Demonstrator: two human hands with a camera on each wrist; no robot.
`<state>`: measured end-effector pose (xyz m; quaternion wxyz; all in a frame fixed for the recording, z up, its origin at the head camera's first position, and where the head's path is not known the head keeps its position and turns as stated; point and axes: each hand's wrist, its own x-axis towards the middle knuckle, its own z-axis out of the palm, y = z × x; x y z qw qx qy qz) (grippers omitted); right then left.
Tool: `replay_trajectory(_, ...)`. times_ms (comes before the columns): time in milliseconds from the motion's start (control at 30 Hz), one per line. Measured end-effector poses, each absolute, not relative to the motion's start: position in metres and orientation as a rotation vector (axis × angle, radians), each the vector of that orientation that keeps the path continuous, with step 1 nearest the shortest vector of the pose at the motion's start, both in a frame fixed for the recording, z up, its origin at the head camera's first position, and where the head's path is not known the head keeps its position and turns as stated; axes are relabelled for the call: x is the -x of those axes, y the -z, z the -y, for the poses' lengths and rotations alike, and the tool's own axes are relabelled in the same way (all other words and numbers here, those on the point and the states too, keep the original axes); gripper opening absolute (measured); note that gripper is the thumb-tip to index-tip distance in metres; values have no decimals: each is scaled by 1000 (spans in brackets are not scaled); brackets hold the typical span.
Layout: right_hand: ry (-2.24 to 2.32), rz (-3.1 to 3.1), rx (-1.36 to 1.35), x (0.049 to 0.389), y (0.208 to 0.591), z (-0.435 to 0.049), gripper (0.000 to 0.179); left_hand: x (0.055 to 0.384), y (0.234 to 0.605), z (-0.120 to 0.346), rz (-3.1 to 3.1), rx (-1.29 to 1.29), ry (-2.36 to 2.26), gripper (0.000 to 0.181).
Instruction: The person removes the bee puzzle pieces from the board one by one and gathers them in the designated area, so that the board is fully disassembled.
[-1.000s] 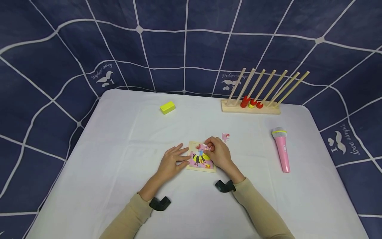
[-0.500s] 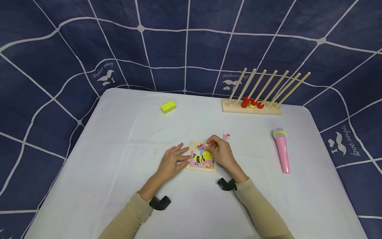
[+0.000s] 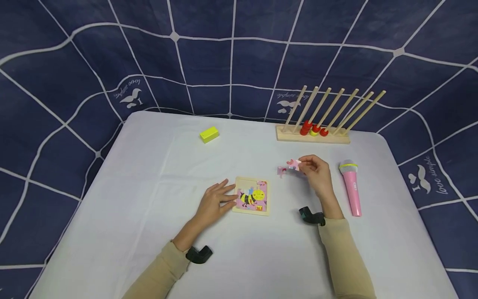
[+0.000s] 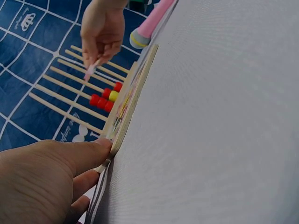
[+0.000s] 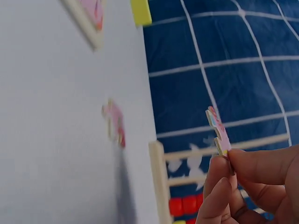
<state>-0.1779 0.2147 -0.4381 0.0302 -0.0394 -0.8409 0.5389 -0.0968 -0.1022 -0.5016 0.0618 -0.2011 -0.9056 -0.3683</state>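
A bee jigsaw puzzle in a square wooden frame lies flat mid-table, with bare wood along the upper left of its picture. My left hand rests beside it with fingers extended, touching the frame's left edge. In the left wrist view, the thumb lies at the frame's corner. Between thumb and fingertips, my right hand pinches a pink puzzle piece, raised above the table to the right of the frame. That piece stands edge-on in the right wrist view. Another pink puzzle piece lies on the table below it.
A wooden bead rack with upright rods and several red and yellow beads stands at the back right. To the right lies a pink toy microphone. A yellow block sits at the back left. White cloth covers the table.
My right hand has lifted a pink piece from the puzzle's upper part and carried it right, away from the frame. My left hand stays at the frame's left edge.
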Motion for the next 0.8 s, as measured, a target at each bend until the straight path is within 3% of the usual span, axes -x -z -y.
replay_trajectory(400, -1455, 2810, 267, 188, 468, -234, 16, 96, 501, 101, 2726, 618, 1123, 21)
replay_trajectory(800, -1211, 2850, 171, 190, 477, -228, 14, 96, 500, 102, 2748, 611, 1122, 22)
